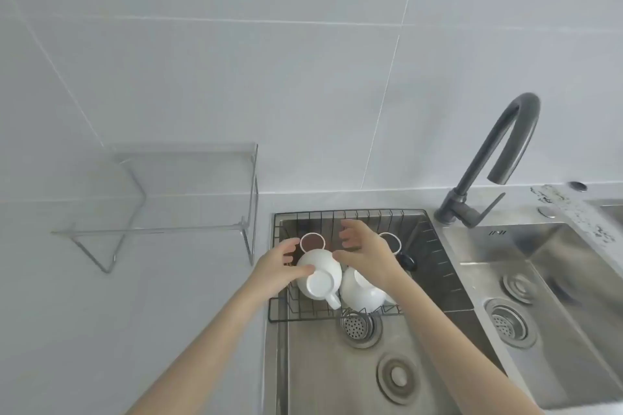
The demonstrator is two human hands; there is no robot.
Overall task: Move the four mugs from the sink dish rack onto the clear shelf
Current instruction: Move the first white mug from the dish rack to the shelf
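**Four mugs in the rack, both hands on the near-left one**

Four mugs are sitting in the black wire dish rack [283, 308], which is spanning the left sink basin [323, 374]. Two are standing upright at the back: the back-left mug [312, 242], showing a brown inside, and the back-right mug [392, 241], mostly hidden behind the right wrist, with a dark handle sticking out to its right. Two white ones are lying nearer the camera: the near-left mug [318, 278] and the near-right mug [362, 290], touching each other side by side.

The near-left mug is lying tipped over, its flat base facing the camera and its long axis running away toward the wall; its handle is pointing down and to the right, toward the rack's front edge. The near-right mug is also tilted, though which way its mouth is facing I cannot tell.

The left hand [278, 268] is pressing against the left side of the near-left mug, thumb on its base rim and fingers spread around the far side. The right hand [365, 251] is reaching over from the right, thumb touching the mug's upper right side, fingers splayed and apart above the rack.

One clear shelf [188, 158] is standing on the countertop [118, 330] to the left, well apart from the rack. One dark faucet [488, 165] is arching between the two basins.
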